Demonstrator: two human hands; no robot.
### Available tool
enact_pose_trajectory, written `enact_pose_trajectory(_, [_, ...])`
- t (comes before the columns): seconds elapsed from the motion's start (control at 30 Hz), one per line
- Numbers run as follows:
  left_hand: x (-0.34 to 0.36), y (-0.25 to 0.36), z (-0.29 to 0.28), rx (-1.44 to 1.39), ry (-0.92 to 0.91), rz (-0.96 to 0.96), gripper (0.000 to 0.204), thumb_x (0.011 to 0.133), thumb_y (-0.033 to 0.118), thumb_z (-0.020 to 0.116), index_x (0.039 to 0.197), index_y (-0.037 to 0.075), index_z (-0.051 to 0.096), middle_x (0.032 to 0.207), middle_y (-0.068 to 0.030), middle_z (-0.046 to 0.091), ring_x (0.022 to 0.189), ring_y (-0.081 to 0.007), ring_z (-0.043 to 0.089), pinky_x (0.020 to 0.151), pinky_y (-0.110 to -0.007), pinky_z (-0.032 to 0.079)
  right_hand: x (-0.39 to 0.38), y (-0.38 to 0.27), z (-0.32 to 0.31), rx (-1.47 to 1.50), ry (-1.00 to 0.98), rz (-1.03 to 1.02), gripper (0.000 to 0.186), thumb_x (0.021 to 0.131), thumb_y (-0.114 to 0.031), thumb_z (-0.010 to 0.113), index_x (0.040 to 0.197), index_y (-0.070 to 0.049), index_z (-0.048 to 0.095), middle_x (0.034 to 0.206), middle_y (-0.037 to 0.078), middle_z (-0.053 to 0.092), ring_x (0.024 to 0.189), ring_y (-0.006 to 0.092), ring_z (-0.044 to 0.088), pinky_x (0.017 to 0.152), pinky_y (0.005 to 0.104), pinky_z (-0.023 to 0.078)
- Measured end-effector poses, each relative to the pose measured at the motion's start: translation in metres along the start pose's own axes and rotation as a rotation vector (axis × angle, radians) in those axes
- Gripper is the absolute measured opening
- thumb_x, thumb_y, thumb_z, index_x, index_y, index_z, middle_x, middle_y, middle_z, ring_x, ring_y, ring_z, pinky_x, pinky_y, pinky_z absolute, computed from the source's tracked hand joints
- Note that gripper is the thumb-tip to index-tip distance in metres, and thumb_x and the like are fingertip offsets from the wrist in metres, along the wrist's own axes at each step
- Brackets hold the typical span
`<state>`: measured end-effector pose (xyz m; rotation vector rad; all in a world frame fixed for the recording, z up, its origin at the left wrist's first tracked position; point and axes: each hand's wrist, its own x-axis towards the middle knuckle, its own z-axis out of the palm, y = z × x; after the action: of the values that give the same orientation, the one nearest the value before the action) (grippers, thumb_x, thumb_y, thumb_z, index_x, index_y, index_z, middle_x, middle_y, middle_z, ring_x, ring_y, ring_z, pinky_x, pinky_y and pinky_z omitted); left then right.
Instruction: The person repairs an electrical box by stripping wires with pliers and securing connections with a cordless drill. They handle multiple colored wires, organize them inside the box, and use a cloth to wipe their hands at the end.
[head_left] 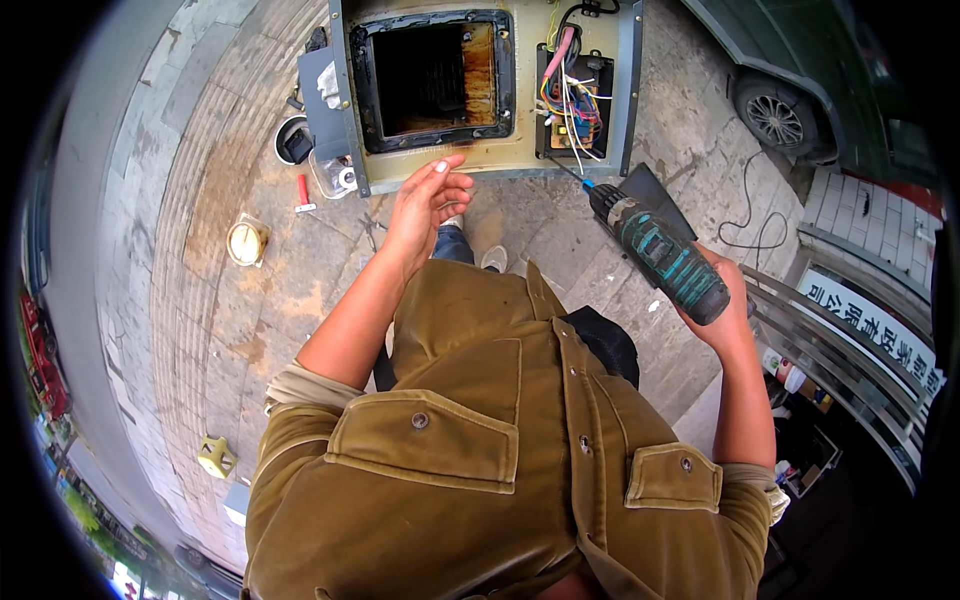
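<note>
In my right hand [722,292] is a dark cordless drill [665,250] with teal patches. Its long thin bit points at the lower edge of the wiring compartment; I cannot tell whether the tip touches. My left hand [428,208] holds nothing, fingers loosely bent and apart, just below the front edge of a cream metal cabinet [522,148]. A square black-rimmed opening [425,85] in the cabinet shows a dark, rust-stained inside. To its right sits an exposed circuit board [573,130] with a pink-sleeved bundle [558,52] and several coloured wires.
Left of the cabinet stand a bucket [283,150] and a red-handled scraper [303,190]. A round tub of tan material [246,241] lies farther left. Behind the drill is a dark flat panel [662,196]. A loose black cable [757,243], a vehicle wheel [776,112] and metal railings [830,340] line the right.
</note>
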<state>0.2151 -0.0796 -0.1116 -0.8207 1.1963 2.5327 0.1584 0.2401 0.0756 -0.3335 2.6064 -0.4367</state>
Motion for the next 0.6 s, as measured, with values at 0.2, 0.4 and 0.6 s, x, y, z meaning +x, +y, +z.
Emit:
enact_pose_trajectory(0.2, [0.007, 0.001, 0.007, 0.046, -0.022, 0.013, 0.038, 0.098, 0.031, 0.051, 0.123, 0.002, 0.056, 0.093, -0.0045, 0.064, 0.080, -0.0108, 0.059, 0.075, -0.025, 0.050, -0.018, 0.024, -0.011, 0.058, 0.091, 0.069, 0.027, 0.068, -0.006, 0.068, 0.094, -0.004, 0.066, 0.081, 0.016, 0.066, 0.076, 0.0359, 0.063, 0.069, 0.0350, 0.050])
enact_pose_trajectory(0.4, [0.012, 0.001, 0.020, 0.086, -0.056, 0.001, 0.035, 0.098, 0.029, 0.050, 0.120, 0.003, 0.057, 0.093, -0.0038, 0.064, 0.080, -0.0102, 0.059, 0.074, -0.025, 0.050, -0.007, 0.023, -0.010, 0.023, 0.117, 0.117, 0.027, 0.070, -0.014, 0.066, 0.096, -0.007, 0.066, 0.084, 0.018, 0.066, 0.081, 0.0399, 0.060, 0.070, 0.0392, 0.050])
enact_pose_trajectory(0.6, [0.014, 0.004, 0.017, 0.092, -0.045, 0.009, 0.033, 0.098, 0.030, 0.051, 0.118, 0.005, 0.058, 0.091, -0.0029, 0.063, 0.080, -0.0098, 0.059, 0.075, -0.025, 0.049, 0.003, 0.029, -0.013, -0.032, 0.088, 0.132, 0.026, 0.071, -0.015, 0.067, 0.095, -0.007, 0.066, 0.084, 0.019, 0.066, 0.084, 0.0405, 0.060, 0.072, 0.0414, 0.050])
